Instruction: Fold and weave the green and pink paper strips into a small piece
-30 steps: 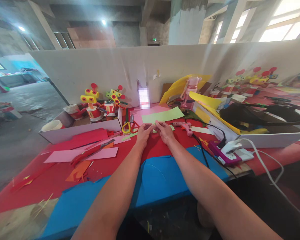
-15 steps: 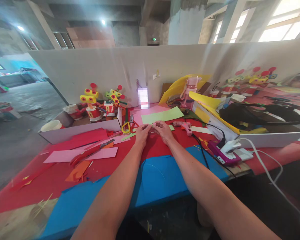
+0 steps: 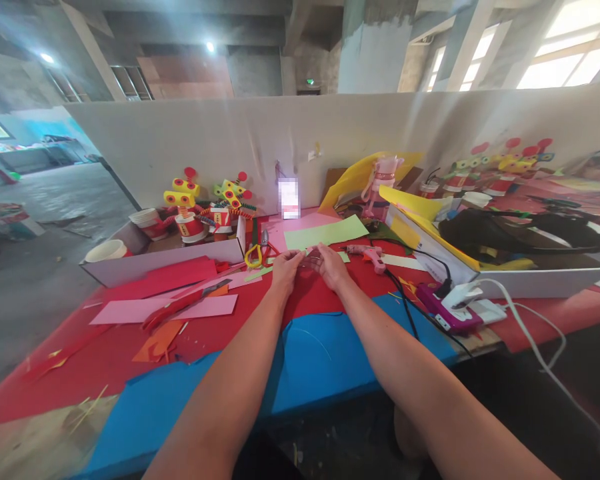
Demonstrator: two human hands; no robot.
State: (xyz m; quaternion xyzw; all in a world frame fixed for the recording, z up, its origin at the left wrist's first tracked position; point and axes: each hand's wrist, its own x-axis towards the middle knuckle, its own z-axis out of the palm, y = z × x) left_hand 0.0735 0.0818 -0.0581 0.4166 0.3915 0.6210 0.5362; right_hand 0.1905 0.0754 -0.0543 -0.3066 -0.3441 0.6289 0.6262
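My left hand (image 3: 285, 272) and my right hand (image 3: 331, 267) are close together over the red paper, fingers bent inward. Something thin and pale seems to run between their fingertips, too small to name. Just beyond them lies a light green paper sheet (image 3: 325, 231) on pink paper. Yellow-handled scissors (image 3: 253, 256) rest left of my left hand, beside a narrow green strip (image 3: 258, 273). To the right of my right hand lies a pink glue gun (image 3: 367, 255).
A red utility knife (image 3: 175, 308) lies across pink strips at left. Paper-cup figures (image 3: 190, 223) stand in a white box (image 3: 165, 261). A purple power strip (image 3: 447, 313) with cables sits at right, before another box (image 3: 545, 280). Blue paper (image 3: 305, 353) covers the front edge.
My right hand's fingers have spread slightly and shifted a little away from the left hand's fingertips. The view has moved very slightly; the things on the table stay put.
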